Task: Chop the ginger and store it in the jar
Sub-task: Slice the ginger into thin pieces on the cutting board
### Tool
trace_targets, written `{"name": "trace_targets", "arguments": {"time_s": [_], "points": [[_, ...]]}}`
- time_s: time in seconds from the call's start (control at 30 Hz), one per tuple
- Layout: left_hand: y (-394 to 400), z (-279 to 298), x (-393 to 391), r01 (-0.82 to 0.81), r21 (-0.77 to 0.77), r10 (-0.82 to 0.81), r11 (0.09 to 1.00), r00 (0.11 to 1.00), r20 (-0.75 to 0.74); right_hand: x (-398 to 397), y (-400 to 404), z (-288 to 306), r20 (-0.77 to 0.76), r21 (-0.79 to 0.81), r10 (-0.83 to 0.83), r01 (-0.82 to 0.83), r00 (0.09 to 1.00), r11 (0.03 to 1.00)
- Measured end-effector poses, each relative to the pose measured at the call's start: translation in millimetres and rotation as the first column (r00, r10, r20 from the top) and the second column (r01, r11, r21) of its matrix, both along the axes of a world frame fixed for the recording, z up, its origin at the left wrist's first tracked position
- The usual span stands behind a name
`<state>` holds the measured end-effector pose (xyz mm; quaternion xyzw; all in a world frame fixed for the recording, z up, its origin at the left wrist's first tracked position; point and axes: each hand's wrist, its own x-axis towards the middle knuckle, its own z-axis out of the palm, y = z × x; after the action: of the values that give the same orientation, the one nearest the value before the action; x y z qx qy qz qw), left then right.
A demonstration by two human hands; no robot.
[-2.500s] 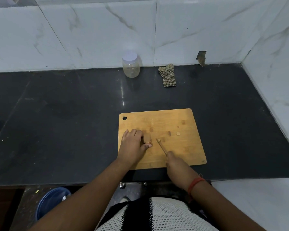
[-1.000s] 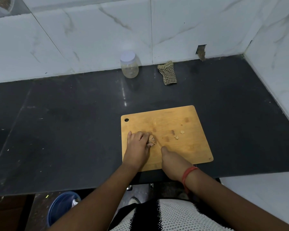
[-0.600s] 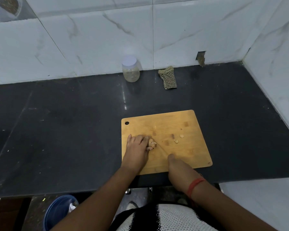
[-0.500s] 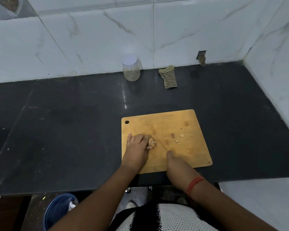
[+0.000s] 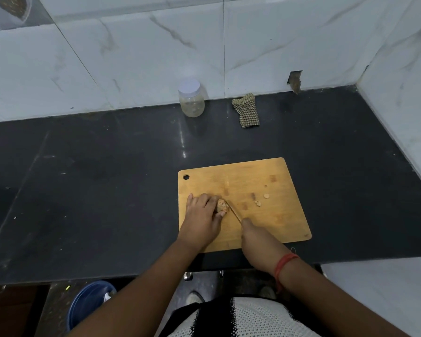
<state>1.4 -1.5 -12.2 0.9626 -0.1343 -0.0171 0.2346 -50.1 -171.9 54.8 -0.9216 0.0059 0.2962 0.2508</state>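
- Since half a second back: little shifted; knife (image 5: 233, 211) edge now hard against the ginger (image 5: 222, 206), right hand (image 5: 255, 235) about where it was, left hand (image 5: 203, 216) unmoved on the piece.
- Left hand: palm down on the cutting board (image 5: 277, 215), fingers curled narrow over the ginger, pinning it from the left; thumb tip tucked just below the piece; forearm reaching in from lower left.
- Right hand: closed round the knife handle, which is hidden inside the fist; knuckles up, wrist low over the board's near edge, red thread band (image 5: 283, 263) round the wrist; forearm coming in from lower right.
- Knife: thin blade running diagonally up-left from the fist, tip touching the ginger's right side.
- Ginger: small tan lump on the near-left part of the board, half covered by the left fingers.
- Cut ginger bits (image 5: 261, 200): a few pale pieces lying loose right of the blade, apart from the lump.
- Jar (image 5: 191, 98): upright with white lid on, at the back of the dark counter (image 5: 107, 190) against the tiled wall, well apart from the board.
- Checked cloth (image 5: 246, 110): crumpled near the jar's right side.
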Motion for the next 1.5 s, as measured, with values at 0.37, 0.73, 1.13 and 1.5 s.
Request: {"name": "trace_targets", "arguments": {"time_s": [0.37, 0.73, 1.13, 1.5], "points": [[-6, 4, 1, -0.095, -0.184, 0.090, 0.978, 0.995, -0.036, 8, 7, -1, -0.045, -0.006, 0.042, -0.042, 0.998, 0.999], [-7, 9, 3, -0.131, -0.231, 0.116, 0.964, 0.990, -0.078, -14, -7, -8, 0.032, -0.058, 0.029, -0.027, 0.999, 0.998], [-7, 7, 4, -0.125, -0.244, 0.113, 0.962, 0.992, -0.064, 9, 9, 1, -0.082, 0.081, -0.043, 0.050, 0.996, 0.995], [-10, 10, 1, -0.137, -0.216, 0.126, 0.967, 0.990, -0.066, 2, 12, 4, -0.062, -0.037, 0.044, -0.047, 0.997, 0.998]]}}
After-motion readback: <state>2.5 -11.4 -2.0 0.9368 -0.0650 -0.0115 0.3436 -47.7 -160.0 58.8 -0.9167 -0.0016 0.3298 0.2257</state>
